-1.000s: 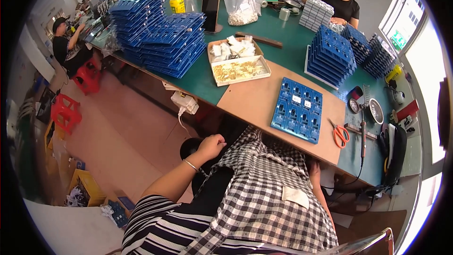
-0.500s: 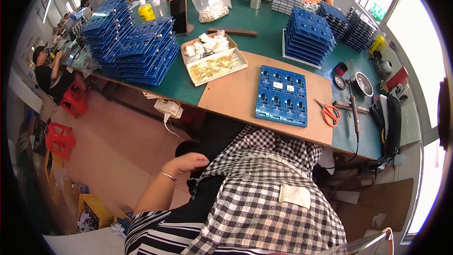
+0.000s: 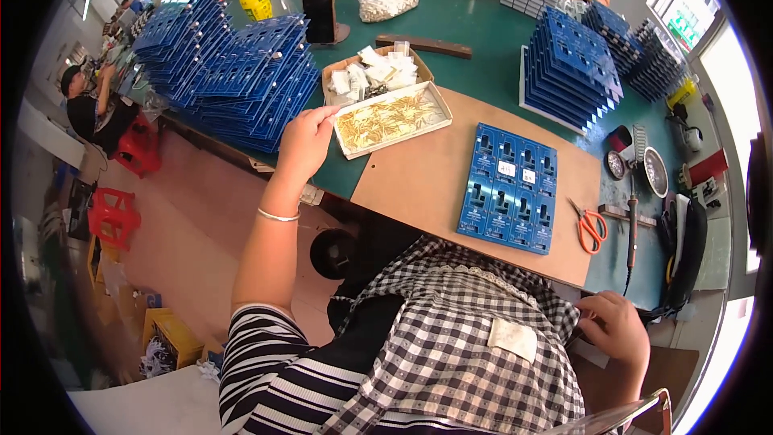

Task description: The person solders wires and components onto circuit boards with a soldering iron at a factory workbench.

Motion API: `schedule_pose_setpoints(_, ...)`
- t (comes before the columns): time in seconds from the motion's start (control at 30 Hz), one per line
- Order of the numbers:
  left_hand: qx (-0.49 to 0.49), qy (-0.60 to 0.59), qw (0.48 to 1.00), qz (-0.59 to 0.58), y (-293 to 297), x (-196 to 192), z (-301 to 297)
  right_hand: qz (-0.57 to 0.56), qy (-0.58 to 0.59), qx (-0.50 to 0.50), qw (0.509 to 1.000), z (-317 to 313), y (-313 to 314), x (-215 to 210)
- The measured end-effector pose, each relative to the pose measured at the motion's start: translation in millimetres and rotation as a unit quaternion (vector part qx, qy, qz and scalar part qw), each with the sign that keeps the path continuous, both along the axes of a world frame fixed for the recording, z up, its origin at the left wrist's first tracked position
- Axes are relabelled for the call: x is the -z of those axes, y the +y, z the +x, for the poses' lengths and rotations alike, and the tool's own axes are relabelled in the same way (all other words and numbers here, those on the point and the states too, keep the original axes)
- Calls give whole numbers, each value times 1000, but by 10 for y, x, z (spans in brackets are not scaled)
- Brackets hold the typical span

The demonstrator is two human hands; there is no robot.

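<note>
My left hand (image 3: 306,142) reaches up to the left end of a shallow white tray (image 3: 444,118), its thumb and fingers closed on the rim. Many thin gold-coloured pins (image 3: 392,119) lie loose in the tray. Low on the right, my right hand (image 3: 618,329) is beside the checked apron (image 3: 451,338), its fingers curled; what they hold, if anything, is hidden. A blue circuit board panel (image 3: 509,189) with two small white labels lies flat on the brown board (image 3: 403,185), to the right of the tray.
Orange-handled scissors (image 3: 592,231) and a soldering iron (image 3: 632,234) lie right of the panel. Tall stacks of blue boards stand left (image 3: 233,72) and right (image 3: 568,64). Behind the tray are a box of small white packets (image 3: 377,72), a wooden bar (image 3: 424,46) and a phone (image 3: 319,8).
My left hand has risen from beside my lap to the tray's left end. My right hand has come into view at the lower right. The whole view has shifted.
</note>
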State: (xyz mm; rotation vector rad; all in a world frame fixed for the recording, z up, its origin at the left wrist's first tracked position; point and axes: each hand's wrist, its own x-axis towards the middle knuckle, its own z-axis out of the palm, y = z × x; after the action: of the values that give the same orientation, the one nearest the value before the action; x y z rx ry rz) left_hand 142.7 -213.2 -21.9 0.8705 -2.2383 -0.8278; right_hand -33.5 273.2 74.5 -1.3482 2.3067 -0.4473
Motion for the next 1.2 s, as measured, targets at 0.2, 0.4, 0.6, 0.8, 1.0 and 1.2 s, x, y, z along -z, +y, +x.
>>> schedule_pose_setpoints(0.2, 19, -178, 970, -165, -103, -22, -274, -456, -384, -380, 708, 178, -1279, -268)
schedule_pose_setpoints(0.4, 49, -162, 974, -149, -192, 31, -279, -469, -573, -386, 550, 272, -1729, -227)
schedule_pose_setpoints(0.6, 98, -162, 970, -155, -51, -72, -396, -420, -638, -404, 503, 148, -1963, -509)
schedule_pose_setpoints(0.8, 145, -138, 961, -192, 114, -21, -569, -521, -533, -421, 517, 105, -1769, -102)
schedule_pose_setpoints(1.0, 149, -138, 959, -198, 50, 15, -872, -433, -317, -409, 738, 157, -1906, -304)
schedule_pose_setpoints(1.2, 139, -231, 936, -225, -45, -79, -1206, -440, -467, -372, 671, -123, -1972, -500)
